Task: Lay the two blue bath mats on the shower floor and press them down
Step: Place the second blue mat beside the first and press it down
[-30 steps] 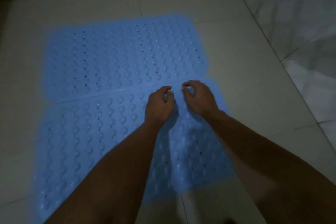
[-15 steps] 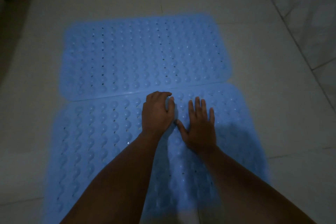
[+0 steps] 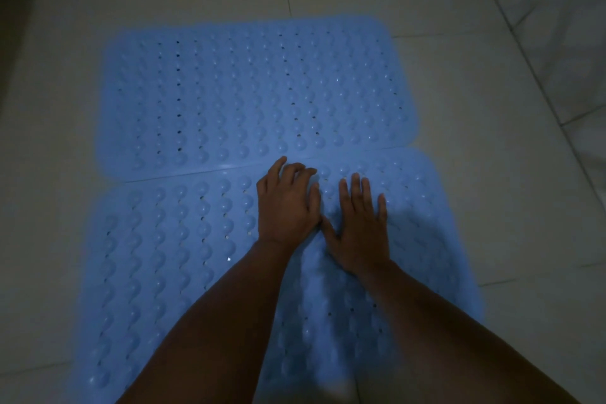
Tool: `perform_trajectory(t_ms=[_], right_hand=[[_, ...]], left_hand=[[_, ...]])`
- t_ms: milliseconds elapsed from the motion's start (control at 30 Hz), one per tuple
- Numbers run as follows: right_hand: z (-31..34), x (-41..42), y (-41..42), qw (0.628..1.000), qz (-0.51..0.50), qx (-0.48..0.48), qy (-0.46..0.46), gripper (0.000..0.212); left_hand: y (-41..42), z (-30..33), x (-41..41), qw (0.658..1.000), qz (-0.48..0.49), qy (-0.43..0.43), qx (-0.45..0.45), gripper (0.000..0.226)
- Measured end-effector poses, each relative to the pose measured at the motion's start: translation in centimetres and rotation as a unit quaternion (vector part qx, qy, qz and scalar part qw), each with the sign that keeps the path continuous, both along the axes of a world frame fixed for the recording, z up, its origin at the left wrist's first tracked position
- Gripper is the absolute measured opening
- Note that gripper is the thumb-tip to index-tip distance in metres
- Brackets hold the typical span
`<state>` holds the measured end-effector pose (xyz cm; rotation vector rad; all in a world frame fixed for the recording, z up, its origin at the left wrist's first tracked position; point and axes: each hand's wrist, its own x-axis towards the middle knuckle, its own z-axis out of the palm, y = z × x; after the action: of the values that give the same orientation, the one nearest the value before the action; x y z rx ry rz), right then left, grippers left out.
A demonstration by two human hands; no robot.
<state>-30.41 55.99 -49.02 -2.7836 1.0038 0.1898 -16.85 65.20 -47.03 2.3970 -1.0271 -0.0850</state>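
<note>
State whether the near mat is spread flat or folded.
Spread flat: the near mat lies open on the floor, both hands on it.

Bare tiled floor (image 3: 492,108) lies open left, far and right of the mats; the wall (image 3: 557,26) closes the right.

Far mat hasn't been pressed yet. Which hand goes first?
Left, probably. The left hand has its fingertips right at the seam, almost touching the far mat. The right hand lies flat lower on the near mat, fingers short of the seam, so it has further to travel.
</note>
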Motion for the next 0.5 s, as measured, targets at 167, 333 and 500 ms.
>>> perform_trajectory(t_ms=[167,333,500], right_hand=[[3.8,3.0,-2.1,0.999,-0.033,0.002,0.017,0.064],[7.0,5.1,-7.2,0.988,-0.114,0.099,-0.040,0.036],[5.8,5.7,-8.6,0.975,-0.102,0.077,-0.181,0.029]], left_hand=[[0.0,-0.1,-0.5,1.000,-0.009,-0.019,0.018,0.039],[-0.9,-0.6,-2.5,0.999,-0.021,-0.015,0.039,0.045],[-1.1,-3.0,-4.9,0.978,-0.082,-0.041,0.185,0.072]])
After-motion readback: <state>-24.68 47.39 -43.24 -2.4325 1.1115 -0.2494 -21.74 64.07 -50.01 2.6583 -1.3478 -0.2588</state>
